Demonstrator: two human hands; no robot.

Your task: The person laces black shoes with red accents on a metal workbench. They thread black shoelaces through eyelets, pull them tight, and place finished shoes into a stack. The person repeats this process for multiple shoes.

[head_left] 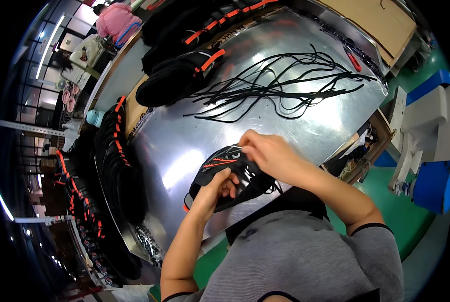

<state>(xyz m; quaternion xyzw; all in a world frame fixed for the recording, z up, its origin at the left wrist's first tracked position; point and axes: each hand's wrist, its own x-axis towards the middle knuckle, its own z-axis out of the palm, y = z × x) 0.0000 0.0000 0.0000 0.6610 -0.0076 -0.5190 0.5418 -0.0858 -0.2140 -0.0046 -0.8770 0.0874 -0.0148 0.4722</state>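
Observation:
A black shoe upper with orange and grey lines on its side lies on the near part of the metal tabletop. My left hand grips it, thumb laid on the side and fingers curled at its opening. At the upper's far edge, beside the lacing area, the thumb and fingers of my right hand are pinched together. What they hold is too small to make out. Beyond both hands a loose tangle of black shoelaces is spread over the metal.
Rows of black shoes with orange tabs line the left side, and more shoes stand at the back. Red-handled snippers lie at the far right. A blue and grey chair stands to the right. A person in pink sits far off.

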